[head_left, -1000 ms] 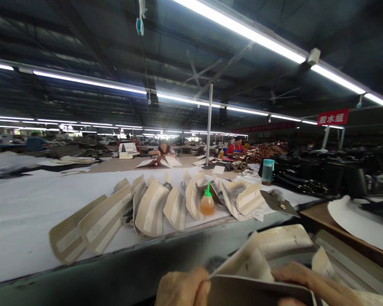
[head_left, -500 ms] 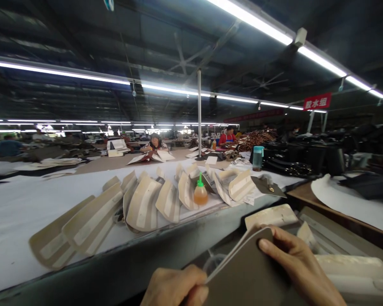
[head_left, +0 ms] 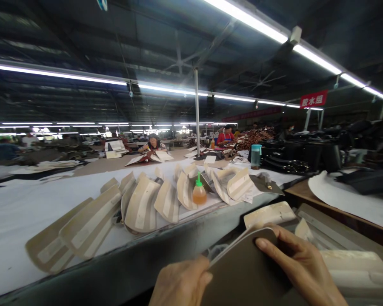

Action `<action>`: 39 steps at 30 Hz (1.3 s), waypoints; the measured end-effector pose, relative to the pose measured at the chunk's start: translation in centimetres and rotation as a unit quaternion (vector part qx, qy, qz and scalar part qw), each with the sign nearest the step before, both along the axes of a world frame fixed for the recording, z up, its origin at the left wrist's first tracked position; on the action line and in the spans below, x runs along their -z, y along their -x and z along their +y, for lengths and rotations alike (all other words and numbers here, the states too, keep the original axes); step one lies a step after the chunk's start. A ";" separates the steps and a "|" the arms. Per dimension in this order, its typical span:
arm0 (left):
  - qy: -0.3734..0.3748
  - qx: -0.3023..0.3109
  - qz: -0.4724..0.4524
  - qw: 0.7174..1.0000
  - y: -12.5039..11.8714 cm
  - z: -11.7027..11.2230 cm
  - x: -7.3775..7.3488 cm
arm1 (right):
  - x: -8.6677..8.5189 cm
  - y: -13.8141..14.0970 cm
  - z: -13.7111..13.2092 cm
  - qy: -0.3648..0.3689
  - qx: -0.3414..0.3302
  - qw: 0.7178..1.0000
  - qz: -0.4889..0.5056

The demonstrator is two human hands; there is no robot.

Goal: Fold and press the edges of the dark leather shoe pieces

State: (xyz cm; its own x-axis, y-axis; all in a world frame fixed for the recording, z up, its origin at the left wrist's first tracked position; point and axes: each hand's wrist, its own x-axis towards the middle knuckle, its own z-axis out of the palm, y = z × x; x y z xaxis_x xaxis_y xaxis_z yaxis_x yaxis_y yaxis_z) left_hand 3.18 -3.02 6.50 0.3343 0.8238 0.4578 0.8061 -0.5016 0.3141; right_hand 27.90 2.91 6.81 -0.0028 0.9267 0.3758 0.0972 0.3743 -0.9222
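Observation:
A dark brown curved panel [head_left: 242, 272] is held at the bottom of the view by both hands. My left hand [head_left: 180, 282] pinches its left edge, thumb on top. My right hand [head_left: 301, 265] grips its upper right part, thumb pressed flat on the face. Behind the panel lies a cream moulded pad [head_left: 270, 213] and a pale block [head_left: 354, 272]. On the white belt [head_left: 22, 212] beyond, several beige panels [head_left: 143, 206] with pale strips lie overlapping in a row. A small orange glue bottle [head_left: 199, 192] with a green tip stands among them.
A grey metal rail [head_left: 121, 267] edges the belt in front of me. A teal-capped bottle [head_left: 255, 156] and dark stacked goods [head_left: 300, 159] stand at the right. A wooden bench [head_left: 347, 221] carries a white sheet. Other people sit working at far tables; a steel post [head_left: 197, 112] rises mid-room.
The brown panel has turned from edge-on to face-up, covering the cream pieces seen one second ago. My right hand moved up onto its face. The view shifted slightly left and down.

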 end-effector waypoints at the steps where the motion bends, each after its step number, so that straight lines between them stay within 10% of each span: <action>1: -0.004 -0.005 -0.004 1.000 -0.5 0.2 0.1 | -0.1 0.1 -0.1 -0.003 0.003 1.000 -0.006; 25: 0.069 0.083 -0.167 0.980 -3.8 1.5 0.1 | 0.0 0.1 -0.6 -0.109 -0.095 0.985 -0.092; 31: 0.069 0.012 -0.225 0.972 -4.9 1.6 0.6 | -1.1 0.9 -1.3 -0.230 -0.097 0.959 -0.135; 39: -0.037 -0.018 -0.206 0.978 -4.1 1.8 2.1 | -0.7 0.2 -1.5 -0.169 -0.080 0.979 -0.078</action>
